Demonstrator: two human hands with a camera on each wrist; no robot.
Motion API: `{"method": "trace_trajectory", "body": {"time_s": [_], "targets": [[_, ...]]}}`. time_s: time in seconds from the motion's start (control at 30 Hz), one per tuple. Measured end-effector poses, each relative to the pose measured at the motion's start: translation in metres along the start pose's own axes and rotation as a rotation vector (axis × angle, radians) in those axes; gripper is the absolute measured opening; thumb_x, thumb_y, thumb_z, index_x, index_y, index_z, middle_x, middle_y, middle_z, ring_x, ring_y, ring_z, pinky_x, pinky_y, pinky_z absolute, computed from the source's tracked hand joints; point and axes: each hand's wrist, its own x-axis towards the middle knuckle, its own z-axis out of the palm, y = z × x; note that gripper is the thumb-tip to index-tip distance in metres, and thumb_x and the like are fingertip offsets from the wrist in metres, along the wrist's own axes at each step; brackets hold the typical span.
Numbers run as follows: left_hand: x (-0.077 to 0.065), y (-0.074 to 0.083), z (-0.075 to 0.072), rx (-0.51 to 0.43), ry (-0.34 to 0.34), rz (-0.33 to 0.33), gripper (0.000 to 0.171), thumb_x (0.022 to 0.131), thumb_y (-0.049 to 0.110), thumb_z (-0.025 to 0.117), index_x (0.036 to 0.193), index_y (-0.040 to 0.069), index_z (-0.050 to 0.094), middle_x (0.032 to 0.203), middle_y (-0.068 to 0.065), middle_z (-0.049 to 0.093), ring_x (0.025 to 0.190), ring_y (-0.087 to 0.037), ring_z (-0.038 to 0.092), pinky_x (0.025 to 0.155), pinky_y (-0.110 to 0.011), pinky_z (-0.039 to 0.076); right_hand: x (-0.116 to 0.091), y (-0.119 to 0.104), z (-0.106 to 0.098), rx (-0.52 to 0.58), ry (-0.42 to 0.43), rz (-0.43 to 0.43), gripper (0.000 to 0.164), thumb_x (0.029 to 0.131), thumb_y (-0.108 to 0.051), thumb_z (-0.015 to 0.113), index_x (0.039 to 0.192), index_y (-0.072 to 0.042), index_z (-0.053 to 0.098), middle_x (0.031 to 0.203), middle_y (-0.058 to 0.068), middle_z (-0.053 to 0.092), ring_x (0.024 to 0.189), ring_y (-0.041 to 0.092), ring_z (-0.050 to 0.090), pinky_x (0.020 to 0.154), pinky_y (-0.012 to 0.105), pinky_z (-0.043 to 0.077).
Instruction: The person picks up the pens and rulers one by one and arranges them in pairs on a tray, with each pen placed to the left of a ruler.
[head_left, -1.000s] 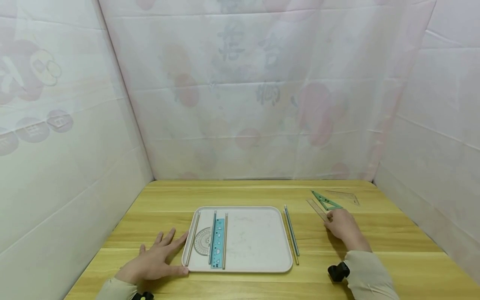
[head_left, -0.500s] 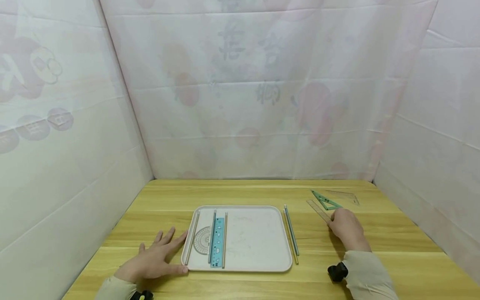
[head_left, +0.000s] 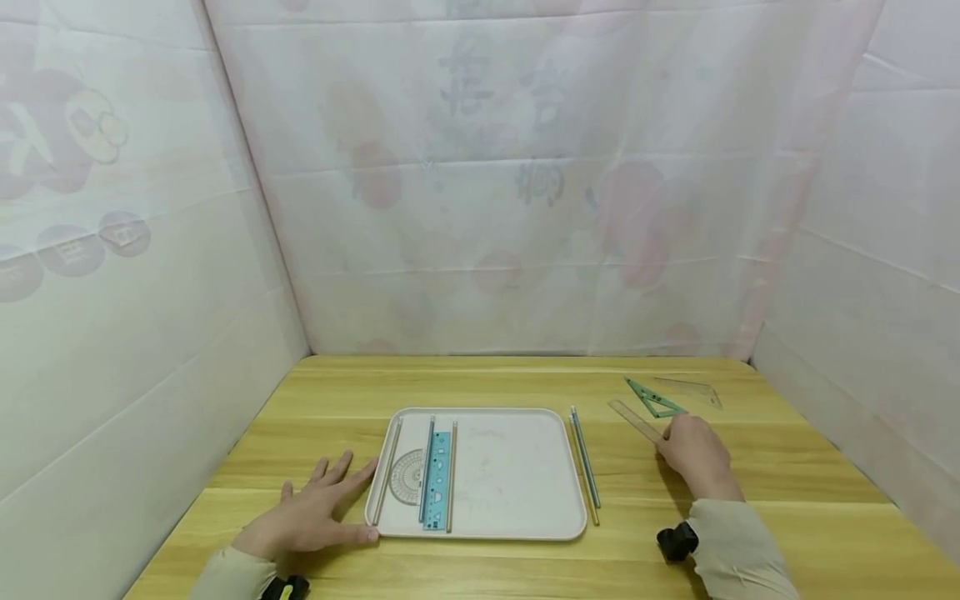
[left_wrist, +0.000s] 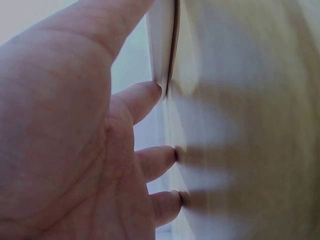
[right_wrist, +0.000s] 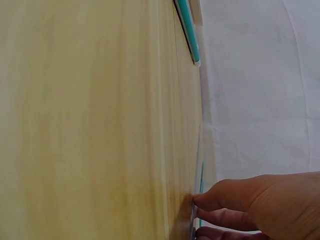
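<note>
My left hand lies with fingers spread at the left side of the white tray; its thumb and index finger touch the rim. In the left wrist view, the fingertips reach down to the table and the tray edge. Over on the right, my right hand pinches the near end of a clear ruler, whose other end points to the back left. Just behind that ruler lies a green set square. In the right wrist view, thumb and fingers close on the ruler's thin edge.
Inside the tray are a clear protractor, a blue ruler and several pencils. More pencils lie along the tray's right side. A clear set square lies at the back right. Fabric walls surround the table.
My right hand has drawn back slightly to the right, and the clear ruler has shifted, its far end now apart from the table look it had, nearer the left. My left hand has stayed put.
</note>
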Motion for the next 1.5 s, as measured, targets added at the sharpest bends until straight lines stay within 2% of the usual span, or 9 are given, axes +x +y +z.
{"method": "trace_trajectory", "body": {"time_s": [0.27, 0.47, 0.57, 0.77, 0.87, 1.03, 1.13, 1.37, 1.5], "targets": [[0.0, 0.001, 0.001, -0.013, -0.001, 0.006, 0.107, 0.086, 0.07, 0.079, 0.171, 0.027, 0.03, 0.177, -0.029, 0.018, 0.156, -0.071, 0.009, 0.1, -0.101, 0.004, -0.003, 0.001, -0.004, -0.026, -0.046, -0.021, 0.022, 0.101, -0.014, 0.07, 0.089, 0.002, 0.08, 0.078, 0.013, 0.067, 0.066, 0.023, 0.052, 0.059, 0.034, 0.041], [-0.001, 0.001, 0.0, -0.012, 0.002, 0.007, 0.107, 0.086, 0.069, 0.079, 0.171, 0.027, 0.03, 0.177, -0.029, 0.018, 0.156, -0.071, 0.009, 0.1, -0.101, 0.004, -0.001, 0.002, -0.006, -0.048, -0.094, -0.043, 0.023, 0.099, -0.015, 0.073, 0.103, 0.007, 0.079, 0.096, 0.022, 0.074, 0.076, 0.025, 0.059, 0.069, 0.041, 0.051], [-0.001, 0.001, 0.0, -0.009, 0.002, 0.008, 0.107, 0.086, 0.07, 0.079, 0.171, 0.027, 0.03, 0.177, -0.03, 0.018, 0.156, -0.071, 0.009, 0.1, -0.101, 0.004, 0.0, 0.002, -0.007, -0.053, -0.11, -0.056, 0.024, 0.099, -0.016, 0.074, 0.104, 0.007, 0.079, 0.1, 0.023, 0.074, 0.078, 0.025, 0.061, 0.073, 0.043, 0.054], [-0.001, 0.002, 0.0, -0.007, 0.001, 0.006, 0.107, 0.086, 0.07, 0.079, 0.171, 0.027, 0.03, 0.176, -0.03, 0.018, 0.155, -0.072, 0.009, 0.1, -0.102, 0.004, -0.002, 0.003, -0.008, 0.004, -0.148, -0.06, 0.021, 0.1, -0.015, 0.071, 0.1, 0.005, 0.075, 0.084, 0.011, 0.068, 0.071, 0.021, 0.055, 0.066, 0.033, 0.044], [-0.001, 0.002, 0.0, -0.007, 0.002, 0.005, 0.107, 0.086, 0.07, 0.079, 0.171, 0.027, 0.03, 0.176, -0.03, 0.019, 0.155, -0.071, 0.009, 0.1, -0.101, 0.004, -0.002, 0.004, -0.008, 0.033, -0.166, -0.049, 0.019, 0.101, -0.015, 0.07, 0.102, 0.005, 0.073, 0.079, 0.007, 0.065, 0.071, 0.019, 0.055, 0.066, 0.032, 0.043], [-0.001, 0.002, 0.0, -0.012, 0.002, 0.005, 0.107, 0.086, 0.069, 0.079, 0.171, 0.027, 0.031, 0.176, -0.03, 0.019, 0.156, -0.071, 0.01, 0.1, -0.101, 0.004, -0.001, 0.004, -0.009, 0.05, -0.186, -0.027, 0.029, 0.099, -0.014, 0.07, 0.116, 0.01, 0.068, 0.094, 0.015, 0.071, 0.08, 0.023, 0.061, 0.074, 0.039, 0.052], [-0.001, 0.002, 0.0, -0.011, 0.003, 0.004, 0.107, 0.085, 0.069, 0.079, 0.171, 0.027, 0.03, 0.176, -0.03, 0.019, 0.156, -0.071, 0.01, 0.1, -0.101, 0.004, -0.001, 0.004, -0.009, 0.07, -0.191, -0.019, 0.027, 0.098, -0.013, 0.071, 0.116, 0.007, 0.066, 0.104, 0.02, 0.072, 0.083, 0.024, 0.063, 0.074, 0.04, 0.053], [-0.001, 0.002, 0.0, -0.007, 0.007, 0.003, 0.107, 0.085, 0.07, 0.079, 0.171, 0.028, 0.031, 0.177, -0.029, 0.019, 0.156, -0.071, 0.01, 0.101, -0.101, 0.004, -0.003, 0.001, -0.011, 0.101, -0.195, -0.04, 0.023, 0.1, -0.011, 0.067, 0.118, 0.003, 0.063, 0.089, 0.008, 0.071, 0.069, 0.02, 0.06, 0.064, 0.035, 0.046], [-0.001, 0.002, 0.0, -0.01, 0.008, 0.002, 0.107, 0.085, 0.07, 0.079, 0.171, 0.028, 0.031, 0.177, -0.029, 0.019, 0.156, -0.071, 0.01, 0.101, -0.101, 0.004, -0.004, -0.002, -0.014, 0.113, -0.213, -0.044, 0.029, 0.099, -0.007, 0.064, 0.125, 0.005, 0.063, 0.089, 0.01, 0.072, 0.065, 0.021, 0.059, 0.067, 0.037, 0.047]]}}
